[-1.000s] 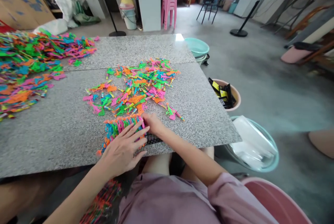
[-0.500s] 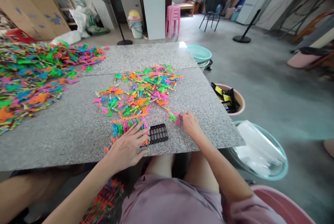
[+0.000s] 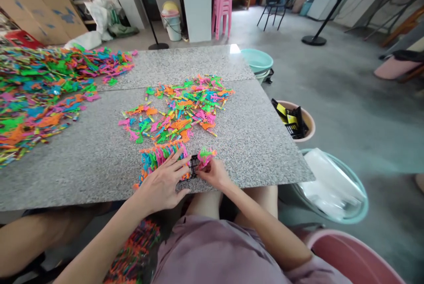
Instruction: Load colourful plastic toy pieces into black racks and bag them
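A black grid rack (image 3: 194, 170) lies near the table's front edge. Its left part is filled with upright rows of small bright plastic pieces (image 3: 159, 157) in orange, blue, green and pink. My left hand (image 3: 165, 182) rests flat over these rows, fingers stretched out and touching them. At the rack's right end, my right hand (image 3: 214, 174) pinches a few pink and green plastic pieces (image 3: 206, 157). Its fingertips are over the grid, and I cannot tell whether the pieces sit in its openings. Beyond the rack spreads a loose pile of similar pieces (image 3: 185, 107) with thin printed tubes.
A larger heap of plastic pieces (image 3: 49, 94) covers the left of the speckled table (image 3: 255, 142). Right of the table stand a tan basin (image 3: 309, 120) with black racks, a teal basin (image 3: 362, 204) with clear plastic bags, and a pink tub (image 3: 351, 253). Another person's leg (image 3: 43, 235) shows at lower left.
My right hand has moved left from the bare tabletop to the rack's right end, bringing the pink and green pieces along. The left hand stays on the filled rows.
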The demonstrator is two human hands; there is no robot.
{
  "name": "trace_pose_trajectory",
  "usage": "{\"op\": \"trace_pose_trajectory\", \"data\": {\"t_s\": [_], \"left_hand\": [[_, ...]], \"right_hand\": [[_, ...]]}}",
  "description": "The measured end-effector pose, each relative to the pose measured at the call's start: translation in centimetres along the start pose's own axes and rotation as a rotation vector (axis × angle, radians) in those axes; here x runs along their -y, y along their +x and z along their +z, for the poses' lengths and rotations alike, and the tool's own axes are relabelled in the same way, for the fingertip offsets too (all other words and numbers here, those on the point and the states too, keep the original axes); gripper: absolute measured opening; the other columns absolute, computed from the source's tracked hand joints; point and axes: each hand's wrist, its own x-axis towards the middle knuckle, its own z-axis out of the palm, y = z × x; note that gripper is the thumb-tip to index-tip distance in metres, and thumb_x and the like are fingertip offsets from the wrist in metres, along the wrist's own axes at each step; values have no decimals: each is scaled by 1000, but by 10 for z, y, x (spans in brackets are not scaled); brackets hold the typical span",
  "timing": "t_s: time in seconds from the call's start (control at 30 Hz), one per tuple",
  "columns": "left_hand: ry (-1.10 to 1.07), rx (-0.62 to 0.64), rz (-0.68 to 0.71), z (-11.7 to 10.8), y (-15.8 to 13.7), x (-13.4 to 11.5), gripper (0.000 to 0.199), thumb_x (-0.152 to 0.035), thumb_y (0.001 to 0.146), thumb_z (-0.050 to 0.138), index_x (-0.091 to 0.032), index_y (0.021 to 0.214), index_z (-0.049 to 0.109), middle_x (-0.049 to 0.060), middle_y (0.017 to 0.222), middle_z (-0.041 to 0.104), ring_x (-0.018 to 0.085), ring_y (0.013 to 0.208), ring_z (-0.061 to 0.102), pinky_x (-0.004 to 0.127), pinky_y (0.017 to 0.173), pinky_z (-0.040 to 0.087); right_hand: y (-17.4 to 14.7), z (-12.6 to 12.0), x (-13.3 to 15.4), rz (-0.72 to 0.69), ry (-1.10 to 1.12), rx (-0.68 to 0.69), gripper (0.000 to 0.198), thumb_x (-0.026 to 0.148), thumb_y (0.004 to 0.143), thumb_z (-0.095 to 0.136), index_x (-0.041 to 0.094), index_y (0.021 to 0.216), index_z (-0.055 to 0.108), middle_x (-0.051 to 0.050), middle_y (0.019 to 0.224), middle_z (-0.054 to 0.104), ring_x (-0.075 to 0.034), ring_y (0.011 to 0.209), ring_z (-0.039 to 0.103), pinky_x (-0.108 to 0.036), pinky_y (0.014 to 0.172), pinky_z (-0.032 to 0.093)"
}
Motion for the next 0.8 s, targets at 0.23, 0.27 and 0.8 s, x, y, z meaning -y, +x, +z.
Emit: {"op": "trace_pose_trajectory", "data": {"t_s": [0.23, 0.27, 0.8], "left_hand": [[-29, -23, -26, 6, -3, 2, 37, -28, 80, 68, -15, 115, 63, 16, 145, 49, 39, 146, 28, 57, 115, 37], [-30, -23, -25, 7, -3, 3, 41, -27, 80, 68, -15, 118, 61, 16, 146, 49, 39, 146, 27, 57, 115, 37], [99, -97, -37, 18, -4, 3, 47, -35, 88, 65, -14, 129, 56, 20, 152, 41, 36, 146, 29, 54, 112, 41]], "right_hand": [[-1, 6, 15, -71, -666, 30, 16, 23, 82, 58, 19, 95, 66, -7, 83, 74, -23, 78, 70, -27, 66, 45], [-1, 6, 18, -84, -715, 59, 18, 23, 83, 58, 19, 98, 66, -9, 85, 74, -24, 80, 71, -27, 67, 46], [44, -36, 23, -217, -613, 175, 35, 19, 71, 78, 19, 103, 66, -4, 96, 71, -20, 89, 67, -27, 75, 49]]}}
